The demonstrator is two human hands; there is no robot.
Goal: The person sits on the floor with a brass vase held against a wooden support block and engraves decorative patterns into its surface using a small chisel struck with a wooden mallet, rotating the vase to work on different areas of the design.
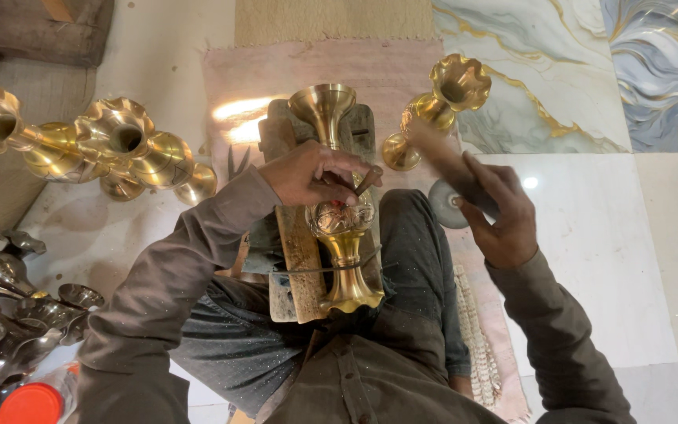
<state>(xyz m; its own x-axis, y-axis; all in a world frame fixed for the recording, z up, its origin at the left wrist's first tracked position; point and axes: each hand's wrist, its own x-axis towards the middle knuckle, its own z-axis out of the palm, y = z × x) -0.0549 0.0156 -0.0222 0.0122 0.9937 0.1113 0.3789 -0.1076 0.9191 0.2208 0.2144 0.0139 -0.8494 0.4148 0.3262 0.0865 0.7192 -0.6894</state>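
A polished brass vase point(337, 212) lies lengthwise on a worn wooden block point(298, 259) in my lap, its flared mouth pointing away from me. My left hand point(315, 174) rests on its round belly and pinches a thin dark punch point(369, 180) against the metal. My right hand point(496, 212) is raised to the right of the vase, gripping a wooden-handled hammer point(447, 169); the handle is blurred and the round grey head shows just below it. A wire loop crosses the vase's foot.
Another brass vase point(433, 110) lies on the pink cloth beyond my right hand. Several brass vases point(111, 149) are piled at left, and darker unpolished ones point(9, 306) at lower left near a red lid point(31, 403). Marble floor tiles point(590, 235) lie to the right.
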